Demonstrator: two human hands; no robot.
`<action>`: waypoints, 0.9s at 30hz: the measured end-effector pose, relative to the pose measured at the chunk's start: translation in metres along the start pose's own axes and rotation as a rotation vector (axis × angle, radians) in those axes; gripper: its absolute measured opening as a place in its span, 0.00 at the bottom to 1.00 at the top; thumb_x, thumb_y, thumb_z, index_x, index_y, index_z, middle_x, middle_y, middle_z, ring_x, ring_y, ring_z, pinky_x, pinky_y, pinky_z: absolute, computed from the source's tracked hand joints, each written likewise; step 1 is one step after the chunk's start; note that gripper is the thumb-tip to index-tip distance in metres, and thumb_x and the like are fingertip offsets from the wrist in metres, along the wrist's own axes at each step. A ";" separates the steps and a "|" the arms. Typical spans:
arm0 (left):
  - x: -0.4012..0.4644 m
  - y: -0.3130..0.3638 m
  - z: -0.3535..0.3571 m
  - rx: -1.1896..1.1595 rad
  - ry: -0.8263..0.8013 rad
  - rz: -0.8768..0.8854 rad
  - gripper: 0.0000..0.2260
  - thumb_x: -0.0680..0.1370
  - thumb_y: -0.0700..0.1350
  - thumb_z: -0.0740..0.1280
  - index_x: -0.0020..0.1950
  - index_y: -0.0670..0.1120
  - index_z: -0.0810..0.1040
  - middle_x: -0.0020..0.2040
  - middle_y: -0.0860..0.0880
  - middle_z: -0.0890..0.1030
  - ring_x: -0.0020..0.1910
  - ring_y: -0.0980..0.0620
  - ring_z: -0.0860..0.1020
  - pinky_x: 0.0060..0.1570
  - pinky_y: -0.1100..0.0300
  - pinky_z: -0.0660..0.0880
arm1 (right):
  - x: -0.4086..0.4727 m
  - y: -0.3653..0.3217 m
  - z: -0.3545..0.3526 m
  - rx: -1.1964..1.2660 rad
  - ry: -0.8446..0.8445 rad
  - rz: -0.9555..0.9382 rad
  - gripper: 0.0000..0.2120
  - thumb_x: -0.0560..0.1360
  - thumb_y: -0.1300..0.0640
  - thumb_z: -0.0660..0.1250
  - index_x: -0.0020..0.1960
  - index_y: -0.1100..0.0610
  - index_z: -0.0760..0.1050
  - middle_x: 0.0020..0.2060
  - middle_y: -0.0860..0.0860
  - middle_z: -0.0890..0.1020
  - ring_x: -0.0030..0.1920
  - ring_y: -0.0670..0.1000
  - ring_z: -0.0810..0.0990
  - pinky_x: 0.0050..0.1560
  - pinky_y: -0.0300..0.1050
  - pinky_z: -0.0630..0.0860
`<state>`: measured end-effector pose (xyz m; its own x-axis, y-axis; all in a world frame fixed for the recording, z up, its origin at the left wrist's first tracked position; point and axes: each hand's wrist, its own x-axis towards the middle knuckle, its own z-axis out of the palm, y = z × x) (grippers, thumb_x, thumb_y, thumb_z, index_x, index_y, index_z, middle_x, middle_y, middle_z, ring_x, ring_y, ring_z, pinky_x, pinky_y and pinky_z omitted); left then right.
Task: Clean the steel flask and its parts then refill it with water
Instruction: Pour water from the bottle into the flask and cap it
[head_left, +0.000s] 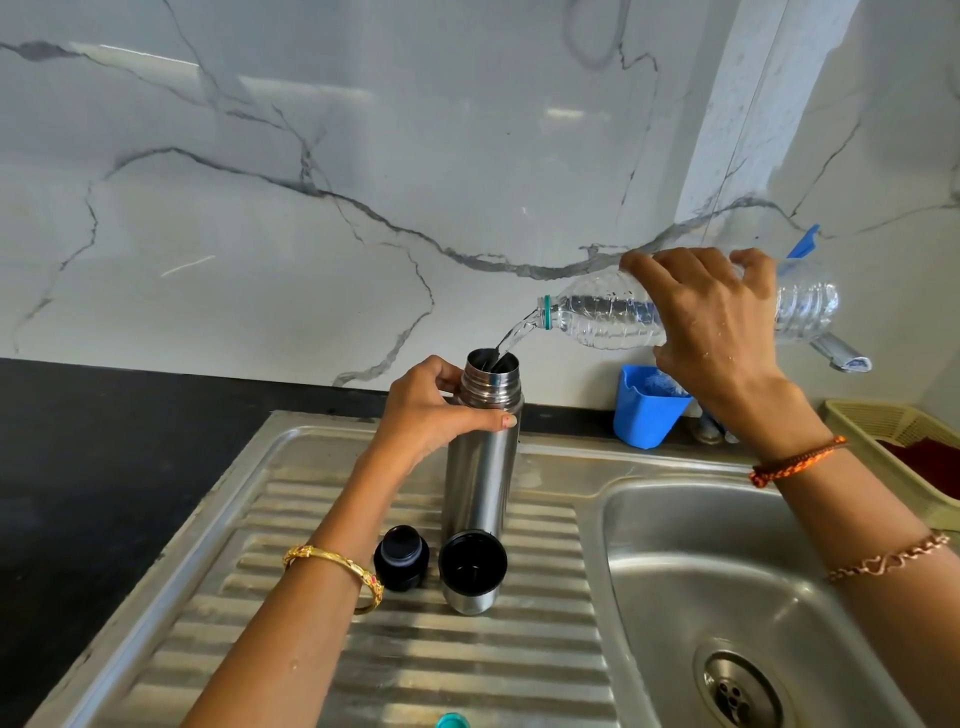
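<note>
The flask (480, 457) stands upright on the sink's draining board (415, 649), left hand (434, 415) wrapped round its neck; right hand (711, 322) grips the tilted plastic bottle (602, 317). Smooth, probably wet steel, heavier as it fills: hold it below the threads.

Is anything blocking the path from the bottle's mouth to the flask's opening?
Nothing visible. The clear plastic water bottle, gripped by the right hand, pours straight into the open steel flask. The left hand grips below the neck.
</note>
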<state>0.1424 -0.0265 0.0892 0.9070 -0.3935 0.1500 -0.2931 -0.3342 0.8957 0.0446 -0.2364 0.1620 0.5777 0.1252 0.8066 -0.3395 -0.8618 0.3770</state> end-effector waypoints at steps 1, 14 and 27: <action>0.000 0.000 0.000 -0.003 -0.002 0.000 0.27 0.58 0.49 0.81 0.52 0.47 0.74 0.45 0.58 0.76 0.43 0.63 0.73 0.38 0.70 0.67 | 0.000 0.000 0.000 -0.003 -0.001 -0.002 0.34 0.53 0.75 0.74 0.57 0.58 0.74 0.45 0.57 0.82 0.45 0.62 0.80 0.50 0.64 0.71; -0.001 0.000 0.001 -0.009 0.001 0.004 0.26 0.59 0.48 0.81 0.51 0.47 0.74 0.43 0.60 0.75 0.43 0.65 0.72 0.39 0.70 0.66 | 0.001 -0.002 -0.004 -0.048 0.034 -0.048 0.33 0.53 0.75 0.73 0.56 0.57 0.75 0.43 0.56 0.82 0.43 0.60 0.80 0.51 0.61 0.72; -0.001 -0.001 0.001 -0.015 0.003 0.006 0.26 0.58 0.48 0.81 0.50 0.48 0.74 0.44 0.60 0.76 0.43 0.65 0.73 0.39 0.70 0.67 | 0.010 -0.002 -0.006 -0.153 0.049 -0.178 0.31 0.55 0.75 0.69 0.56 0.56 0.74 0.42 0.54 0.81 0.43 0.57 0.80 0.52 0.59 0.73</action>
<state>0.1416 -0.0269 0.0877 0.9064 -0.3924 0.1564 -0.2936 -0.3190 0.9011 0.0467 -0.2304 0.1714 0.6028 0.2953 0.7412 -0.3462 -0.7402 0.5764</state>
